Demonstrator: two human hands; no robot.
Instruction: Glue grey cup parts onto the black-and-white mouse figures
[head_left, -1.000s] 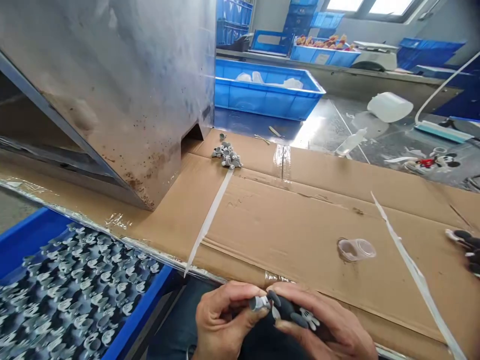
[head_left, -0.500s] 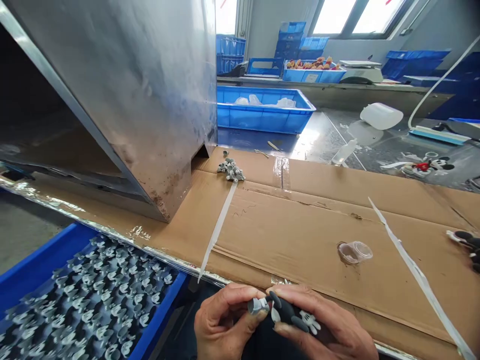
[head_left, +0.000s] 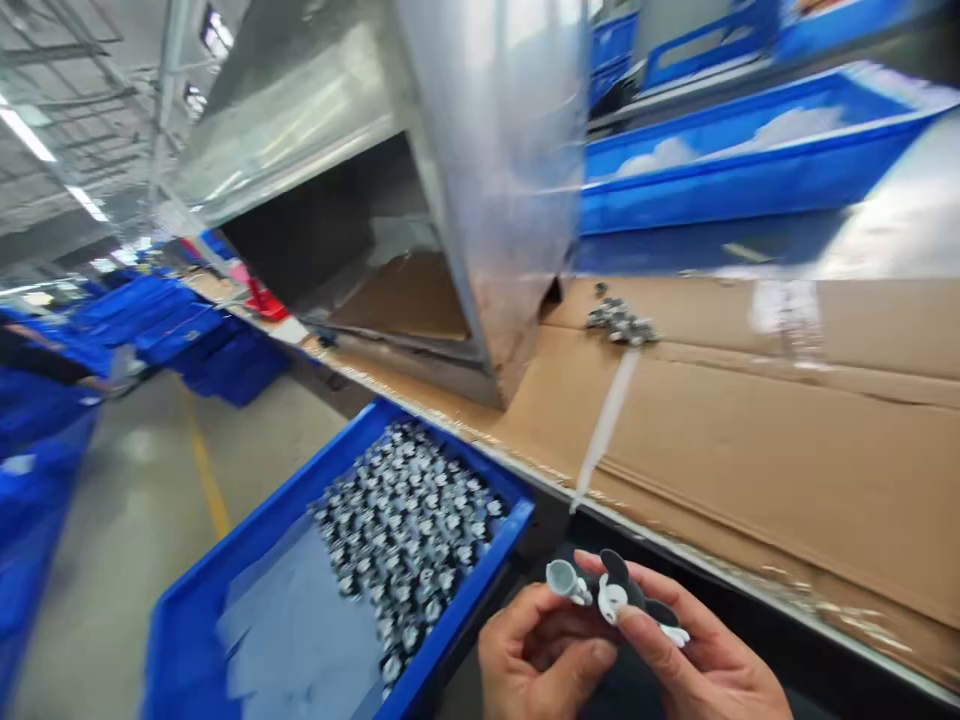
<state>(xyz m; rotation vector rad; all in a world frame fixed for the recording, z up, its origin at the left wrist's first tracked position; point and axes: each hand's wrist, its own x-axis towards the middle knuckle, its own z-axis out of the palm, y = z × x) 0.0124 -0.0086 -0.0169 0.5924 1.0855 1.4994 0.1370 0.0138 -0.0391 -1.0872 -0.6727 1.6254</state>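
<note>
A small black-and-white mouse figurine [head_left: 612, 598] with round dark ears is held low in front of me. My right hand [head_left: 697, 645] grips it, the thumb on the near side and the fingers behind. A light grey cup-shaped part [head_left: 561, 578] with a white piece sticks out at the figurine's left end. My left hand [head_left: 544, 655] is closed with curled fingers beneath that part, against the figurine; whether the grey part is joined to it is hidden. To the left, a blue crate [head_left: 457, 615] holds many similar small grey, black and white pieces [head_left: 420, 510] in rows.
Cardboard [head_left: 750, 430] covers the bench, with a small pile of grey pieces [head_left: 621, 322] on it. A metal hood [head_left: 495, 200] stands at the left. Behind is a blue bin [head_left: 720, 170]. Far left, a person's arm [head_left: 45, 355] shows beside stacked blue crates [head_left: 202, 345].
My view has swung left, showing more of the crate, hood and aisle. The figurine has turned in my hands, and my left thumb has moved off the grey cup-shaped part.
</note>
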